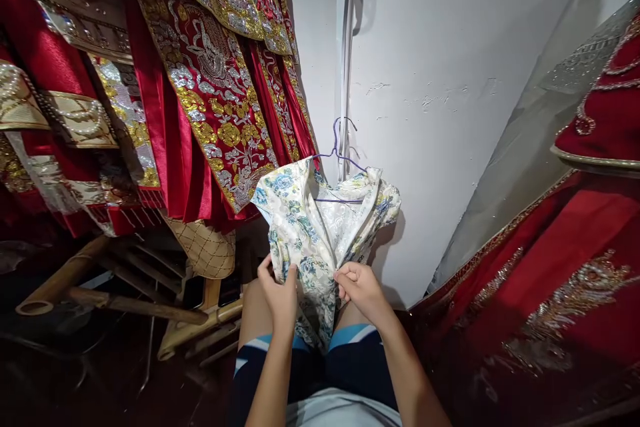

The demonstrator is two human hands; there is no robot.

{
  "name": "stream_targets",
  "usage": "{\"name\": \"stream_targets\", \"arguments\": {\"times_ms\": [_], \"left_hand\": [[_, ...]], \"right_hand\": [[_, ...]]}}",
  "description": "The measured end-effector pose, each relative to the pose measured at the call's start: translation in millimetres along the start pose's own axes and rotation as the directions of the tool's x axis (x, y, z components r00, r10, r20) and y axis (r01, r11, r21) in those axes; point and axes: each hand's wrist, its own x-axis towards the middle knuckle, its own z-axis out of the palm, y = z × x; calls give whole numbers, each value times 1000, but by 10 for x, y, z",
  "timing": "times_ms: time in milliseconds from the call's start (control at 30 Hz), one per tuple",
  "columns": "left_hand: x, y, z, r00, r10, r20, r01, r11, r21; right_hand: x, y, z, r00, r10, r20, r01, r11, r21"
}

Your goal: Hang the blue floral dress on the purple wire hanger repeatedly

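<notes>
The right grip [356, 282] pinches the front edge of the floral garment [315, 290]; the left grip [278, 285] touches its side, closed or not I cannot tell. An embroidered red costume [220, 107] crowds its left shoulder; room opens rightward along the pale wall [425, 147]. Cream with blue flowers, it's on a purple hanger [335, 147].

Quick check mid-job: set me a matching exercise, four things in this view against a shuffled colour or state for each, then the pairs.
Things:
1. hanger
2. shirt
3. right hand
4. wall

Descriptions:
A. pale, with rough marks on its surface
B. flower-patterned
C. purple
D. pinching at the shirt's front opening

Pairs: 1-C; 2-B; 3-D; 4-A
</notes>
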Motion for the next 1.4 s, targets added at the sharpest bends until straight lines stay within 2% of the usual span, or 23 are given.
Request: {"name": "stream_targets", "arguments": {"times_ms": [33,67,100,133,200,233,367,467,533,633,767,867,933,1000,1100,1133,1167,1200,1267,1300,1333,1367,1400], "left_hand": [[-40,-23,12,992,108,-71,-105,993,45],[-94,-36,30,978,199,-67,-194,978,77],[-159,-40,55,964,264,-3,-263,961,83],[-231,-38,86,948,300,109,-308,949,63],[-372,-25,161,892,300,339,-316,949,-8],[-431,-19,198,873,280,400,-293,956,-29],[-522,-13,287,887,224,404,-233,972,-26],[-489,-34,292,865,265,427,-289,957,-8],[-470,-66,298,849,283,446,-324,946,15],[-477,-142,341,820,286,496,-351,935,42],[-538,-272,424,761,270,590,-372,927,56],[-541,-253,458,721,228,655,-355,933,65],[-443,-75,472,705,210,678,-324,945,44],[-224,266,498,703,262,662,-324,946,-31],[265,936,599,737,504,450,-496,856,-146],[428,1145,653,704,574,418,-573,807,-142],[573,1325,715,642,629,439,-647,751,-131],[690,1469,781,565,654,503,-705,699,-118],[834,1656,904,430,667,609,-803,590,-80],[870,1708,950,385,664,641,-840,540,-54],[896,1743,980,367,669,646,-865,502,-28],[925,1766,990,379,682,625,-873,488,-4],[969,1781,980,423,698,577,-859,512,11]], "right_hand": [[-2,-14,8,1000,5,-17,-5,1000,-4],[-6,-34,17,1000,6,-28,-6,1000,-1],[-13,-57,29,1000,4,-30,-3,1000,9],[-23,-82,42,1000,-1,-21,2,1000,27],[-50,-132,66,1000,-18,12,17,998,65],[-66,-151,75,999,-25,31,23,997,77],[-92,-188,84,998,-41,56,34,992,120],[17,-284,64,1000,-26,-11,28,985,173],[187,-458,24,993,-50,-102,69,980,187],[549,-879,-90,954,-160,-254,205,966,161],[956,-1445,-257,899,-268,-347,332,933,140],[1042,-1610,-307,888,-299,-349,364,921,138],[1014,-1585,-310,897,-315,-310,375,913,158],[960,-1512,-310,903,-332,-273,384,908,167],[881,-1440,-323,910,-337,-241,378,914,150],[863,-1438,-330,911,-341,-232,379,914,146],[852,-1444,-338,911,-348,-222,385,911,149],[850,-1450,-345,909,-358,-212,393,906,157],[881,-1438,-356,903,-382,-195,415,894,170],[911,-1406,-357,898,-392,-197,425,890,165],[948,-1353,-355,894,-395,-210,428,892,147],[985,-1277,-350,893,-389,-227,422,898,121],[1016,-1181,-340,894,-376,-245,409,907,98]]}}
